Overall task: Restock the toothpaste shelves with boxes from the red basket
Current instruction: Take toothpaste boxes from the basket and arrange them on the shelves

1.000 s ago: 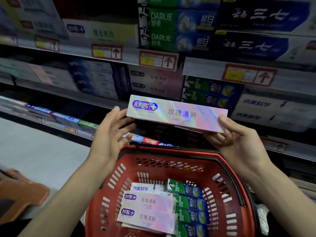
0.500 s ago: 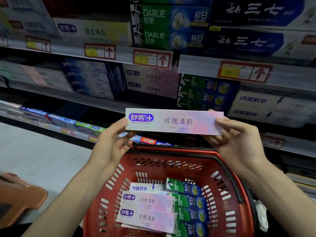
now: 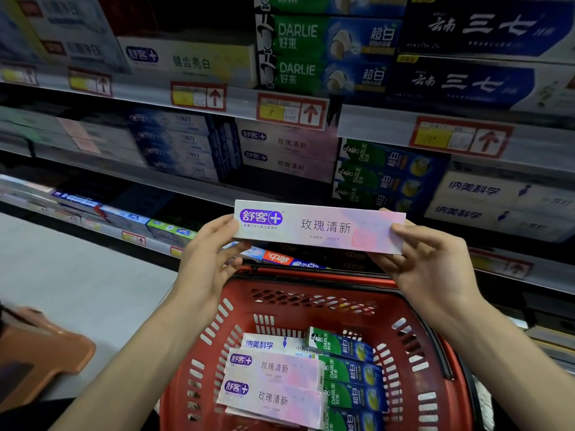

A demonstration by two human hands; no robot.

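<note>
Both your left hand (image 3: 208, 256) and right hand (image 3: 431, 269) pinch the ends of one pink toothpaste box (image 3: 320, 227), held level above the red basket (image 3: 401, 309), facing the shelves (image 3: 370, 126).

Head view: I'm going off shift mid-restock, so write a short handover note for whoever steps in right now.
Left hand and right hand each pinch one end of a pink box, held above the red basket.
Matching pink stack sits on the middle shelf, straight ahead.
Done: this box is out of the basket, not yet shelved.
Left: shelve it, then the basket's pink boxes, green Darlie boxes and a white box.
</note>
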